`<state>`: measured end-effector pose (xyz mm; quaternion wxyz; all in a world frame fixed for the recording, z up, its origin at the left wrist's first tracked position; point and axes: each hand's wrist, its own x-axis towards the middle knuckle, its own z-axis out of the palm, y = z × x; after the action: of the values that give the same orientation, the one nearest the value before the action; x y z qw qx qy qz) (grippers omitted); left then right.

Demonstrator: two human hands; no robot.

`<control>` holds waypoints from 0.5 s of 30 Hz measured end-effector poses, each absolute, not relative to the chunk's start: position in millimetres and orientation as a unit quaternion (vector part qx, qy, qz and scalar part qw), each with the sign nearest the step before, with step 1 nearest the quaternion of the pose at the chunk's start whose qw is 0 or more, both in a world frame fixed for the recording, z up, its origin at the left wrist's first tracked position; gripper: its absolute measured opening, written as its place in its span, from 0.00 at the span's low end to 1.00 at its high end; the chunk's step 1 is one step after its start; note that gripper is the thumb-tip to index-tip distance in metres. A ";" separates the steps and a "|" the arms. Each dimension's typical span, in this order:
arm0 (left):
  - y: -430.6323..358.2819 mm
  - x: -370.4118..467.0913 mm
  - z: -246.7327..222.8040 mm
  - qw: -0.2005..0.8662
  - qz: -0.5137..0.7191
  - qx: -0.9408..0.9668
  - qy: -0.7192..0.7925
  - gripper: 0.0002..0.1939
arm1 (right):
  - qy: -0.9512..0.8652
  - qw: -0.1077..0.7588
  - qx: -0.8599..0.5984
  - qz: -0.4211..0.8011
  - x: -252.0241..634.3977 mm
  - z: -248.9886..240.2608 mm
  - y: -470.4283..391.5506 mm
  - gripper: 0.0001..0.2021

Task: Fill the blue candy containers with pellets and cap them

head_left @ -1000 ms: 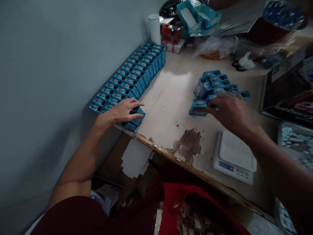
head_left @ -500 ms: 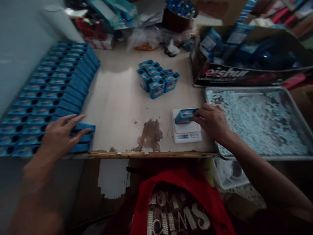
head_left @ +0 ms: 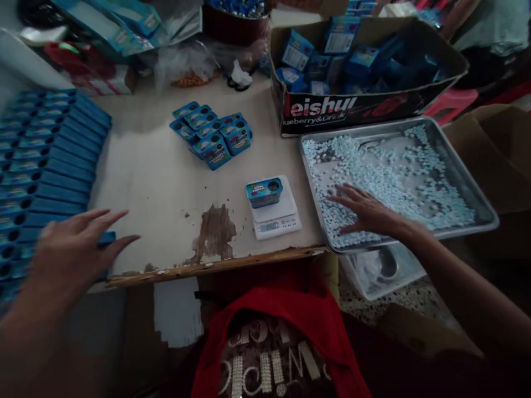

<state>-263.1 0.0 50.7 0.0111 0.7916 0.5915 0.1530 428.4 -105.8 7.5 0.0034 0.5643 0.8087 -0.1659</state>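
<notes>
And the right hand point(head_left: 367, 213) has left the small, printed blue box point(head_left: 264, 193) and swung over to the rectangular metal tray point(head_left: 489, 224), fingers spread above pale-blue pellets point(head_left: 385, 188); contact, can't tell! The box sits on the white digital scale point(head_left: 286, 205). The left hand point(head_left: 68, 254), thumb and fingers parted, is at the near end of the rowed blue boxes point(head_left: 62, 171).

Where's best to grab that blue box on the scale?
Probably pinch the blue box across its narrower front-to-back width, from above and right: its long side runs sideways, it sits alone on the digital scale, and the right hand is on that side.
</notes>
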 end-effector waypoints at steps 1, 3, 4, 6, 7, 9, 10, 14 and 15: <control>-0.2 -253.3 49.9 -0.014 0.137 0.805 0.576 0.21 | 0.814 -0.003 0.552 -0.179 432.5 -1.5 -116.1 0.46; -2.7 -236.6 47.8 -0.028 0.085 0.816 0.571 0.20 | 0.828 -0.041 0.532 -0.175 434.9 -17.6 -128.6 0.41; -4.9 -229.4 46.1 -0.024 0.052 0.815 0.576 0.21 | 0.834 -0.052 0.523 -0.169 434.7 -25.0 -129.9 0.37; -11.2 -216.5 41.1 -0.017 0.036 0.805 0.592 0.23 | 0.841 -0.106 0.511 -0.145 433.0 -38.7 -122.9 0.31; -15.5 -210.4 37.6 -0.011 0.037 0.799 0.600 0.24 | 0.843 -0.126 0.504 -0.140 431.3 -44.4 -116.1 0.27; -26.8 -198.8 29.0 0.002 0.043 0.788 0.614 0.25 | 0.848 -0.152 0.484 -0.152 426.1 -52.6 -100.9 0.18; -33.4 -193.5 24.2 0.010 0.043 0.784 0.620 0.25 | 0.850 -0.155 0.475 -0.168 423.0 -55.0 -94.1 0.14; -56.1 -178.3 6.9 0.029 0.015 0.771 0.636 0.24 | 0.807 -0.187 0.516 -0.220 413.8 -51.0 -78.5 0.08; -58.7 -176.1 4.4 0.033 0.006 0.769 0.638 0.24 | 0.766 -0.222 0.555 -0.238 413.2 -45.9 -76.6 0.10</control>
<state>-176.1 -58.7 4.4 0.0325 0.7691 0.6383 0.0064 413.2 -76.6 -45.9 -0.2218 0.5549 0.7657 -0.2381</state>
